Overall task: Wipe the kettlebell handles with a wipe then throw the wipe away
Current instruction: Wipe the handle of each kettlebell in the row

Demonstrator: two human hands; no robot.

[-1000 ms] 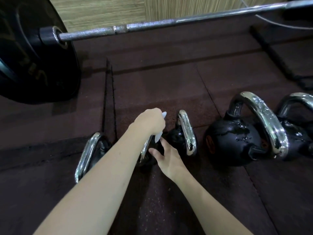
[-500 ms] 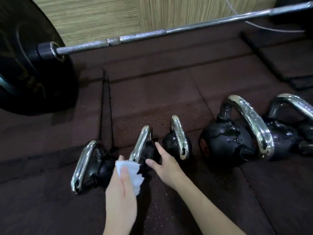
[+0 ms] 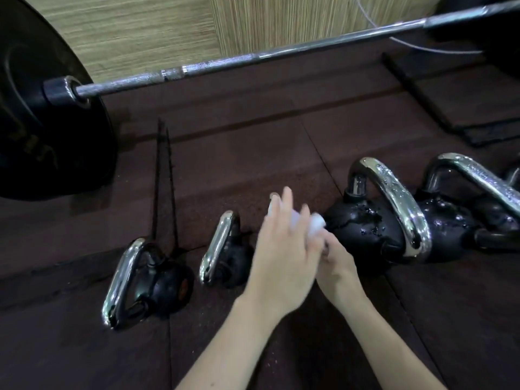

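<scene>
Several black kettlebells with chrome handles lie in a row on the dark rubber floor. My left hand (image 3: 281, 249) is blurred with motion over the third small kettlebell handle (image 3: 273, 197) and holds a white wipe (image 3: 315, 224). My right hand (image 3: 339, 261) sits just behind and under it, fingers curled near the wipe; what it grips is hidden. The leftmost kettlebell (image 3: 160, 285) and the second small kettlebell (image 3: 219, 246) lie free to the left. A large wet kettlebell (image 3: 365, 232) lies immediately to the right of my hands.
Another large wet kettlebell (image 3: 475, 175) lies at the far right. A barbell bar (image 3: 253, 59) runs across the back, with a big black plate (image 3: 42, 122) at the left. A striped wall (image 3: 281, 21) stands behind.
My left hand has carried the wipe from beside the second small kettlebell rightward, over the third one. It now overlaps my right hand. The view has shifted slightly.
</scene>
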